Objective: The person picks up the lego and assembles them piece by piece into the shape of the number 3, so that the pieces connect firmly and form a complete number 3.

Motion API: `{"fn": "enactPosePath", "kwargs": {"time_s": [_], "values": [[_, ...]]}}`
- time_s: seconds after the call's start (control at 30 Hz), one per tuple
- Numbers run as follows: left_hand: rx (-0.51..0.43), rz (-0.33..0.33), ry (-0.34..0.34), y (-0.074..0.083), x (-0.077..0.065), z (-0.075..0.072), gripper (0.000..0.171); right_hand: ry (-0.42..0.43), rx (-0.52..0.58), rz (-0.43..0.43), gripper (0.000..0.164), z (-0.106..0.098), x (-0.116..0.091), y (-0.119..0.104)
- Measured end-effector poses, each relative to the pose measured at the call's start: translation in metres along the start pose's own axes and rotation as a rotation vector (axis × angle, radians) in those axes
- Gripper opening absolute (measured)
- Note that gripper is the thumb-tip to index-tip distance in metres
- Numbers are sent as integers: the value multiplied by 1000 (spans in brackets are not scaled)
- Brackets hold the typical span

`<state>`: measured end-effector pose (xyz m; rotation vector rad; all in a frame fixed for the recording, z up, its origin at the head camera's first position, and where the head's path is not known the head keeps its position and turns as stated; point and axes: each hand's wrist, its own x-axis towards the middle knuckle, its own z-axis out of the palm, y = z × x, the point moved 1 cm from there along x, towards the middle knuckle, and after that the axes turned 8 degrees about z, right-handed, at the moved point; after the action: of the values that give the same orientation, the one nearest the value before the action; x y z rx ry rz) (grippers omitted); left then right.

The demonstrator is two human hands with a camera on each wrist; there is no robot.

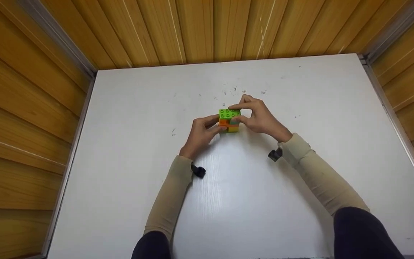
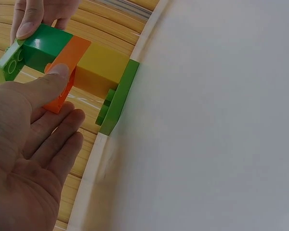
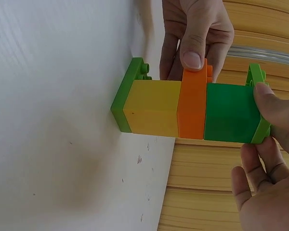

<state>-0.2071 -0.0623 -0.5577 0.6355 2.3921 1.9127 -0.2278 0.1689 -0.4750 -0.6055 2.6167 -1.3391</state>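
Note:
On the white table stands a stack of toy building bricks. Its base is a light green plate [image 3: 124, 103], bearing a yellow brick [image 3: 154, 108] on one end. An orange plate [image 3: 192, 103] lies across the yellow brick, and a dark green brick [image 3: 232, 113] sits above that. Topping the stack is another light green plate [image 1: 225, 113] with studs upward. My left hand [image 1: 201, 133] pinches the orange plate between thumb and fingers from the left. With thumb and fingers, my right hand [image 1: 263, 117] grips the top light green plate at its right end, the thumb touching the dark green brick's edge.
The white table [image 1: 138, 144] has small dark marks [image 1: 235, 89] beyond the stack. Wood-slat walls [image 1: 199, 32] with metal edging [image 1: 61, 39] stand at the back and both sides. A small black camera [image 1: 198, 171] sits at my left wrist, another camera [image 1: 275, 154] at my right.

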Motion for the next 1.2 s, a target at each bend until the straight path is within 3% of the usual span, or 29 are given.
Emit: {"fn": "enactPosePath", "kwargs": {"time_s": [0.33, 0.73, 0.93, 1.2], "values": [[-30, 4, 11, 2, 2, -1, 45, 5, 5, 4, 38, -2, 1, -1], [-6, 10, 8, 2, 0, 0, 45, 50, 174, -2, 46, 8, -6, 19], [4, -27, 8, 1, 0, 1, 44, 54, 265, 44, 54, 13, -12, 34], [21, -20, 2, 3, -1, 1, 47, 46, 391, 109, 59, 21, -17, 49]]}}
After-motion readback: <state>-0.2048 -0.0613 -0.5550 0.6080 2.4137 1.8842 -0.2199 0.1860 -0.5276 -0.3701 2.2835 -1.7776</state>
